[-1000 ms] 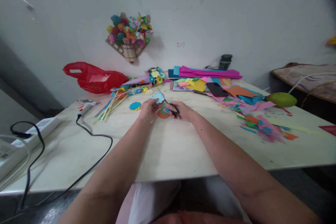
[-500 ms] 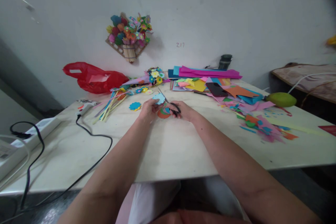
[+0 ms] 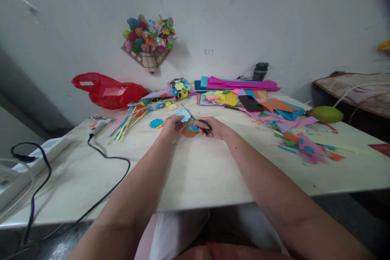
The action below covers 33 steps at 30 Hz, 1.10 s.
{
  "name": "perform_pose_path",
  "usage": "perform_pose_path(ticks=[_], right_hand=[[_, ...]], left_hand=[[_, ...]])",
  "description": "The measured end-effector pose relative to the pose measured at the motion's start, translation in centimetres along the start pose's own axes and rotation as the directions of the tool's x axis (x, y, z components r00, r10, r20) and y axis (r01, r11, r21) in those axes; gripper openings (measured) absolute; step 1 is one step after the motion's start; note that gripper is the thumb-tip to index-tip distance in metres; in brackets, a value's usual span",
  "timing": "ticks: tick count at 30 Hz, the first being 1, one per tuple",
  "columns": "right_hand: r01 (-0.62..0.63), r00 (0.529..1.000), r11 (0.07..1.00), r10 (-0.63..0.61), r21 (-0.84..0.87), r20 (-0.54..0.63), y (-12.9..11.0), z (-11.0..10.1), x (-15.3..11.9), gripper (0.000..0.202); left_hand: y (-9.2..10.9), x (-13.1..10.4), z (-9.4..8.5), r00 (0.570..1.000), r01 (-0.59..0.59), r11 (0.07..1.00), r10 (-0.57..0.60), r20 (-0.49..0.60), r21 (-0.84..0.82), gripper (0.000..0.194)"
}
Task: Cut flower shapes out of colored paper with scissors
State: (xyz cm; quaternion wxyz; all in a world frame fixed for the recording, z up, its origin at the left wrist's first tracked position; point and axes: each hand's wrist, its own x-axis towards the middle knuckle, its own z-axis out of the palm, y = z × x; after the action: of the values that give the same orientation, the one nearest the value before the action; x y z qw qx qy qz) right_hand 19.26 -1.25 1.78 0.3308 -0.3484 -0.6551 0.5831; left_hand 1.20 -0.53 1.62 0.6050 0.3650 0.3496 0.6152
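Note:
My left hand (image 3: pixel 172 126) is closed on a light blue paper flower (image 3: pixel 183 115) with a scalloped edge, held just above the table. In my right hand (image 3: pixel 214 127) are black-handled scissors (image 3: pixel 205 126), their blades pointing up and left beside the flower's right edge. Under and between the hands lie overlapping round paper pieces (image 3: pixel 189 133), orange, green and other colours, partly hidden by the fingers. To the left of my left hand, a blue scalloped paper flower (image 3: pixel 156 123) rests on a yellow one.
Left are paper strips (image 3: pixel 124 128), a glue gun (image 3: pixel 100 125) with its cord, a power strip (image 3: pixel 45 156) and a red plastic bag (image 3: pixel 106 91). Right are paper scraps (image 3: pixel 307 148), a phone (image 3: pixel 250 103), coloured sheets (image 3: pixel 240 84) and a green mango-like fruit (image 3: pixel 326 114).
The scissors have turned slightly and sit a little further right in my right hand. The light blue flower is still held, tilted slightly differently. The whole view has shifted very slightly.

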Motion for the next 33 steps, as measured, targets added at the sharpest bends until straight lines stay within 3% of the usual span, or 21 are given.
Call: perform_pose_path(ticks=[14,33], right_hand=[[0.01,1.0,1.0,-0.01,0.005,-0.016,0.0,-0.1,0.0,0.028],[0.048,0.997,0.999,-0.048,0.012,-0.062,0.2,0.5,0.1,0.028]], left_hand=[[0.0,-0.1,0.1,1.0,0.003,1.0,-0.003,0.015,0.006,0.015],[-0.2,-0.7,0.8,0.992,0.026,1.0,-0.026,0.123,0.003,0.018]])
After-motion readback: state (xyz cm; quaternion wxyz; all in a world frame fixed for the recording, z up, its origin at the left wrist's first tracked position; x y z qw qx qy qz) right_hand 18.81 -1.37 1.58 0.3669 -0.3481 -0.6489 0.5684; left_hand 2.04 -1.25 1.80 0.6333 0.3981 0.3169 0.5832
